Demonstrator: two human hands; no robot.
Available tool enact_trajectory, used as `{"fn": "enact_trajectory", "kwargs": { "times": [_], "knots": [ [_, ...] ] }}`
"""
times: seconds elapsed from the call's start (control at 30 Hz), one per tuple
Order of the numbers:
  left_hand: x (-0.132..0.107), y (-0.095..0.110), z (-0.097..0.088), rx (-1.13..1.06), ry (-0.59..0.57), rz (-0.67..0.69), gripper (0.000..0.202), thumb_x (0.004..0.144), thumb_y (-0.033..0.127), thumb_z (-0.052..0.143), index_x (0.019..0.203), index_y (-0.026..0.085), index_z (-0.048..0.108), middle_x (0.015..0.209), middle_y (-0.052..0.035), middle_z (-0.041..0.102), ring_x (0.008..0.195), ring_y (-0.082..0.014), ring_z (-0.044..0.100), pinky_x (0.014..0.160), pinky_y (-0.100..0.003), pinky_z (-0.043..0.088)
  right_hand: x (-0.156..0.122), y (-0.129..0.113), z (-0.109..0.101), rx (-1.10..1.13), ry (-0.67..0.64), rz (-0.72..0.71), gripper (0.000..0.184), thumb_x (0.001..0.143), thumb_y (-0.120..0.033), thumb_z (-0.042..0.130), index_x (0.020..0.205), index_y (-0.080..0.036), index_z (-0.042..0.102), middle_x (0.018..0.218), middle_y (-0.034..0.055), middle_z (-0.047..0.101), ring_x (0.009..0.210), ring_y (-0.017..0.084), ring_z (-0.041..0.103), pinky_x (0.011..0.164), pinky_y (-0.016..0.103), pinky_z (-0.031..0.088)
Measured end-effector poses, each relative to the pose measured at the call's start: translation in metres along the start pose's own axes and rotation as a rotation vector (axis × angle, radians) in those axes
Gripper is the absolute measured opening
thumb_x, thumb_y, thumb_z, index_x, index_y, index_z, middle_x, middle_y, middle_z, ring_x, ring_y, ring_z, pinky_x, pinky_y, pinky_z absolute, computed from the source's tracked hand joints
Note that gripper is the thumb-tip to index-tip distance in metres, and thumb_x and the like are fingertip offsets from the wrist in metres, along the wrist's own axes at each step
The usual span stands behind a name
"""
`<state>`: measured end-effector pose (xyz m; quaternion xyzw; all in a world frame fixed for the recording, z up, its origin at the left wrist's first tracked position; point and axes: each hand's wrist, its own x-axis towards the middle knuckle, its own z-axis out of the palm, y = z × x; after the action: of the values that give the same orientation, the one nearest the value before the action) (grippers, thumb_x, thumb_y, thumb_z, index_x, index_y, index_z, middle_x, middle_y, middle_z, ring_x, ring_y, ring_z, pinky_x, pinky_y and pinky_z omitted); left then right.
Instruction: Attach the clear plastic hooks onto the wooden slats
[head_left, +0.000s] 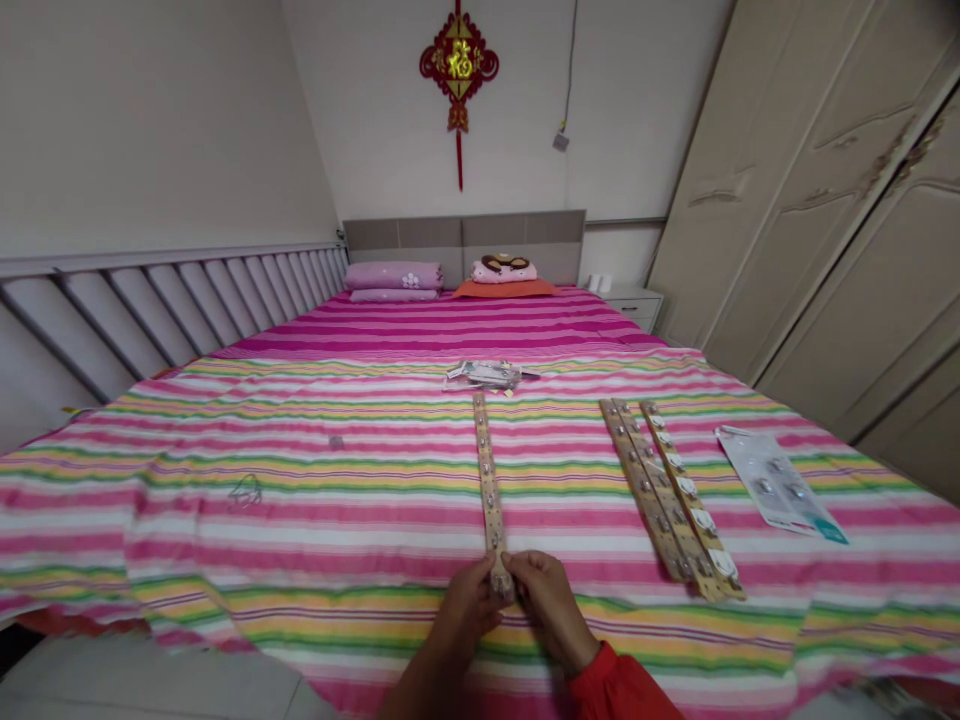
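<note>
The left hand (466, 603) and right hand (549, 597) pinch the brown strip (488, 480) at its near end, apparently handling a metal piece (502, 586). The next move likely calls for holding it steady.

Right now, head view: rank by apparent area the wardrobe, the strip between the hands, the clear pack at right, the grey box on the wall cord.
1. Wardrobe
2. Clear pack
3. Strip: much narrower than the pack, partly covered by fingers
4. Grey box
</note>
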<state>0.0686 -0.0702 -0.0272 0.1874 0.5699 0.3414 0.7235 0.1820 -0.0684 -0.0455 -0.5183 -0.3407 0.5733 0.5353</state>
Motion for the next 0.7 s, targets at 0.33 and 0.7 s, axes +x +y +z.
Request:
{"fn": "enact_trajectory", "kwargs": {
  "times": [0.33, 0.7],
  "knots": [
    [0.0, -0.007, 0.002, 0.107, 0.036, 0.165, 0.06, 0.053, 0.073, 0.06, 0.07, 0.015, 0.058, 0.056, -0.0007, 0.058, 0.054, -0.014, 0.055, 0.049, -0.023, 0.034, -0.044, 0.02, -0.016, 0.235, 0.038, 0.102, 0.038, 0.05, -0.033, 0.082, 0.079, -0.013, 0.067, 0.058, 0.0023, 0.068, 0.041, 0.011, 0.055, 0.037, 0.019, 0.034],
    [0.009, -0.006, -0.017, 0.247, 0.097, 0.658, 0.043, 0.064, 0.053, 0.062, 0.085, 0.015, 0.067, 0.082, -0.0077, 0.069, 0.077, -0.0229, 0.061, 0.072, -0.032, 0.047, -0.041, 0.02, -0.003, 0.663, -0.094, 0.346, 0.045, 0.053, -0.033, 0.084, 0.091, -0.014, 0.067, 0.085, 0.0123, 0.075, 0.076, 0.023, 0.071, 0.069, 0.03, 0.052]
  ]
}}
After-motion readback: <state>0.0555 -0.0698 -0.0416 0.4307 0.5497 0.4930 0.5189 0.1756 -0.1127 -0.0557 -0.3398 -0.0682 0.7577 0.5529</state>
